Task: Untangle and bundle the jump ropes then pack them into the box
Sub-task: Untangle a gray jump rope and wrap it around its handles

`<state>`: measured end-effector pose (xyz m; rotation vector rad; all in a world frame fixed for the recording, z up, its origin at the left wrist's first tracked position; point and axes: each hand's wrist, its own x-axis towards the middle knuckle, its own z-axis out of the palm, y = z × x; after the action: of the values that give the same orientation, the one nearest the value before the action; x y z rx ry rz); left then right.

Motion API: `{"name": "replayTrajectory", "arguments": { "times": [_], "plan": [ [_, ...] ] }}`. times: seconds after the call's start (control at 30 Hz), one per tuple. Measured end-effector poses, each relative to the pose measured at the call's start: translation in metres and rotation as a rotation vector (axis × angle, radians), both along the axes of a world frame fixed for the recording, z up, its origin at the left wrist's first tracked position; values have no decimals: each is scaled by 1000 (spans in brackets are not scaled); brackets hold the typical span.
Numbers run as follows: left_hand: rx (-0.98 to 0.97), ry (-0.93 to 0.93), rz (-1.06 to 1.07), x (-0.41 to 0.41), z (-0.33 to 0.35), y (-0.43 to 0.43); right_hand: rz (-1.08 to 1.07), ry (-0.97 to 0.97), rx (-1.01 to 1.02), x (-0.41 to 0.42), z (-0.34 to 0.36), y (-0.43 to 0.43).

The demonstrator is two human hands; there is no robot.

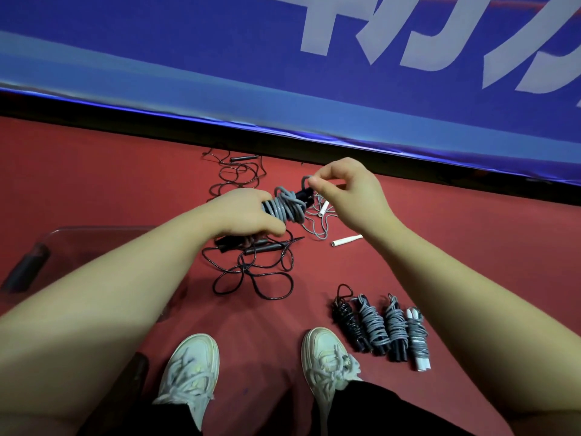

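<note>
My left hand (pixel 245 214) grips a grey jump rope (pixel 287 207) coiled around its black handles. My right hand (pixel 345 193) pinches the loose end of that grey cord just above the bundle. Below my hands a loose black rope (pixel 251 272) sprawls on the red floor with its handles. A white-handled grey rope (pixel 323 221) lies tangled to the right, and another black rope (pixel 235 171) lies farther back. Several finished bundles (pixel 380 328) lie in a row by my right foot. A clear plastic box (pixel 94 240) sits at the left, partly hidden by my left arm.
A blue padded banner with white lettering (pixel 345 58) runs across the back, with a dark gap beneath it. My two white sneakers (pixel 327 357) stand on the red floor at the bottom. A dark clasp (pixel 26 269) shows on the box's left side.
</note>
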<state>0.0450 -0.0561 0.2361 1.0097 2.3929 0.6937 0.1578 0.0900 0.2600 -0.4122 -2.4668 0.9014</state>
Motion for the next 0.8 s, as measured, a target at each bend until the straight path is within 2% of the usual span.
{"name": "replayTrajectory", "arguments": {
  "times": [0.17, 0.3, 0.4, 0.47, 0.53, 0.7, 0.8],
  "plan": [
    [-6, -41, 41, -2, -6, 0, 11, 83, 1, 2, -5, 2],
    [11, -108, 64, -5, -11, 1, 24, 67, 14, 1, -10, 5],
    [60, -158, 108, -5, -18, 1, -14, -37, -275, -4, -19, 2],
    [39, -86, 127, -5, -17, 2, -17, -226, -568, -9, -29, 0],
    [-5, -20, 116, -2, -13, 5, 18, -322, -797, -13, -37, -1],
    [-11, -17, 72, 3, -10, 9, 53, -201, -927, -23, -37, -3],
    [83, -119, 30, 1, -13, 10, 84, -103, -1057, -26, -38, -2]
  ]
}}
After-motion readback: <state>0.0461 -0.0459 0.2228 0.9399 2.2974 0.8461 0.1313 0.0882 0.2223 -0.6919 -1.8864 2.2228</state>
